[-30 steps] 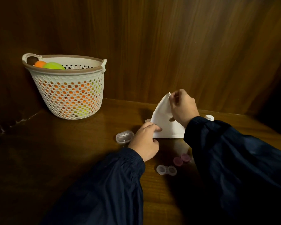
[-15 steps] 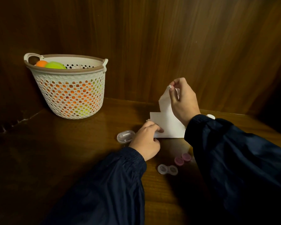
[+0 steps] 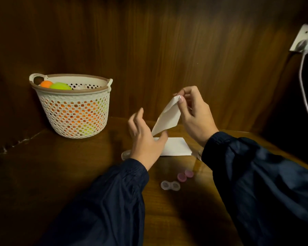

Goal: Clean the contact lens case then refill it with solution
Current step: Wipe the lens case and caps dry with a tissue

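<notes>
**Tissue in hand, case not yet wiped**

I am at a dark wooden desk (image 3: 64,174) set into a wood-panelled corner; toward its back left stands the white perforated basket (image 3: 73,112) with an orange ball (image 3: 46,83) and a green ball (image 3: 60,86) showing over the rim; on the panel at far right a wall socket (image 3: 305,39) carries a plug with a pale cord (image 3: 305,96) hanging from it.

Near the back edge, at the middle, a folded stack of white tissues (image 3: 176,148) lies flat; above it my right hand (image 3: 194,114) pinches the top corner of one tissue (image 3: 167,118) between thumb and fingertips, so the sheet hangs clear in the air; my left hand (image 3: 144,137) is spread, fingers loose, thumb just touching the sheet's lower tip, holding nothing that I can see; a small clear container (image 3: 125,154) peeks out behind that wrist.

Closer to me, between my sleeves, the contact lens case (image 3: 170,185) lies open on the desk, both wells up; its two pink caps (image 3: 185,175) lie just beside it, toward the back; what is in the wells I cannot tell.

I judge this the start of the cleaning step: wiping material fetched, case untouched; next I should bring the tissue to the case, steady the small light case with my left hand, and work a folded corner into each well; the solution bottle is not plainly visible, so refilling must wait.
</notes>
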Action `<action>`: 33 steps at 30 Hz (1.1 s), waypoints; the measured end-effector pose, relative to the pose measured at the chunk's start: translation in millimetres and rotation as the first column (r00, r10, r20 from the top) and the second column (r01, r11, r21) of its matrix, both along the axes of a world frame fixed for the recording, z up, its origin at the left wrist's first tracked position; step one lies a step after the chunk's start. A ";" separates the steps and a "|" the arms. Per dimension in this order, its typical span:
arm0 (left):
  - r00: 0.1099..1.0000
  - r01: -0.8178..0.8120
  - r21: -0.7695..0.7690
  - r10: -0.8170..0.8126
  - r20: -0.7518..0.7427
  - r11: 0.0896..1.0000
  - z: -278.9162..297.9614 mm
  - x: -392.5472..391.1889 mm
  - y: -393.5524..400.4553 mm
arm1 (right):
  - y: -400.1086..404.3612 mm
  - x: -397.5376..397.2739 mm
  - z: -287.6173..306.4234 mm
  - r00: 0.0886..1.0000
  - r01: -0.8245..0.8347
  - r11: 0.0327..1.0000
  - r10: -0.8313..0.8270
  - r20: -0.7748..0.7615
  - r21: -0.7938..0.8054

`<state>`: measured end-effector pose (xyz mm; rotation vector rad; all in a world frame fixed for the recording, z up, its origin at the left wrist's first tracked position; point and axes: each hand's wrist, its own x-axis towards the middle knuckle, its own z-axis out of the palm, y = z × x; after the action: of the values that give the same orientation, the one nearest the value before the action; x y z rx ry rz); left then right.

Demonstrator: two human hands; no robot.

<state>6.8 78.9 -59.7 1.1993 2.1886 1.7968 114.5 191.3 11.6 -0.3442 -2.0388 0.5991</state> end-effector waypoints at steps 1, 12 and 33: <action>0.999 -0.030 0.012 0.030 -0.040 0.999 6.0 0.8 -4.9 | -7.4 6.3 2.3 1.000 -0.021 1.000 0.021 0.001 -0.003; 0.978 0.204 0.046 -0.205 0.027 0.978 30.1 19.8 -72.2 | -65.2 80.4 -9.6 0.993 -0.053 0.992 0.064 0.098 -0.110; 0.910 0.414 -0.202 -0.404 0.091 0.888 45.3 69.5 -92.4 | -69.7 136.1 -28.4 0.730 -0.159 0.928 0.341 0.593 -0.337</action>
<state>76.3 -13.6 -14.4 1.4183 1.8629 1.3642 250.6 121.6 -16.8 -0.4824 -2.7079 1.0422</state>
